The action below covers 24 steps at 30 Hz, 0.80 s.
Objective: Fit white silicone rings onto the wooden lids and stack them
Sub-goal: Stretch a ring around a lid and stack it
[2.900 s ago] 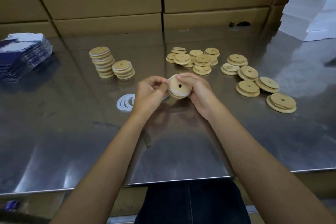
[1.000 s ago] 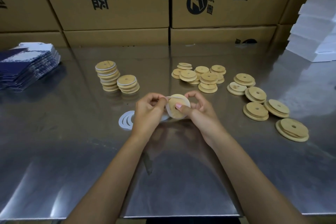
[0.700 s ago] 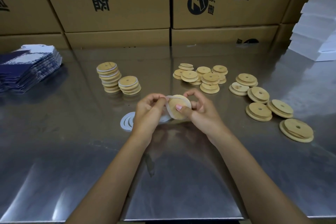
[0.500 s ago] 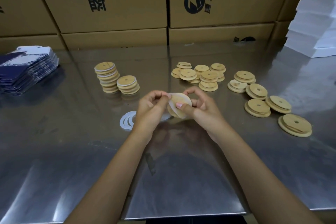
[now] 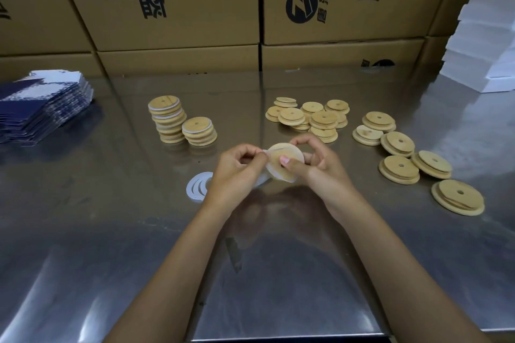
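R hand (image 5: 320, 172) grips lid (image 5: 284, 160) above table (image 5: 278, 273), thumb across face. L hand (image 5: 237, 172) pinches ring (image 5: 269, 172) at lid's left edge. Step: mid-fit, ring partly on, likely. Next: seat rest round rim, then onto stacks (image 5: 182, 127).

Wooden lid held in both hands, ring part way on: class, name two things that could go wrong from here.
1. The white ring sits loose along the held lid's lower edge; if the left hand lets go of its pinch, it may spring off.
2. The taller finished stack already leans; adding another lid could topple it onto the shorter stack beside it.
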{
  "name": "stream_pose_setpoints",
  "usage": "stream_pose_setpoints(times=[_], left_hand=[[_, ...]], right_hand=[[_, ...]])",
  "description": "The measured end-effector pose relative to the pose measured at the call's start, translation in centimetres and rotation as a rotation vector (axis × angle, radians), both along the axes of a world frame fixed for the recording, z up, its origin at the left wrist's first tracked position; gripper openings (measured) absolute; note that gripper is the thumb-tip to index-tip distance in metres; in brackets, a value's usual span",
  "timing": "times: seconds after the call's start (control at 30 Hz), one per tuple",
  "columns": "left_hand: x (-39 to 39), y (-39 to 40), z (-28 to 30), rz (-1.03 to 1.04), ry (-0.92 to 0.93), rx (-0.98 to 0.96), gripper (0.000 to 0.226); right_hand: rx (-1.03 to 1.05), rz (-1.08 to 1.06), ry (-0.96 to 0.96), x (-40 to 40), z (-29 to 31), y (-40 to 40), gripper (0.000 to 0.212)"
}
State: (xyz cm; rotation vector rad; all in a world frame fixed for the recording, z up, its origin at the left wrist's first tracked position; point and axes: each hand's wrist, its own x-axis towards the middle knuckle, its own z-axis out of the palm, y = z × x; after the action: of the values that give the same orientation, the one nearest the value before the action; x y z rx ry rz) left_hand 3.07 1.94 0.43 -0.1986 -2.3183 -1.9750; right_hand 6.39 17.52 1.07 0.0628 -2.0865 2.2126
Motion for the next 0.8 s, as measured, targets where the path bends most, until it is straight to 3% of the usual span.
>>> stream_pose_setpoints(times=[0.27, 0.8], left_hand=[[0.4, 0.4, 0.2, -0.061, 0.196, -0.052, 0.009], [-0.1, 0.6, 1.0, 0.045, 0.061, 0.002, 0.013]], right_hand=[[0.042, -0.023, -0.026, 0.6, -0.1, -0.7, 0.027], [-0.063, -0.159, -0.067, -0.8, 0.6, -0.7, 0.027]])
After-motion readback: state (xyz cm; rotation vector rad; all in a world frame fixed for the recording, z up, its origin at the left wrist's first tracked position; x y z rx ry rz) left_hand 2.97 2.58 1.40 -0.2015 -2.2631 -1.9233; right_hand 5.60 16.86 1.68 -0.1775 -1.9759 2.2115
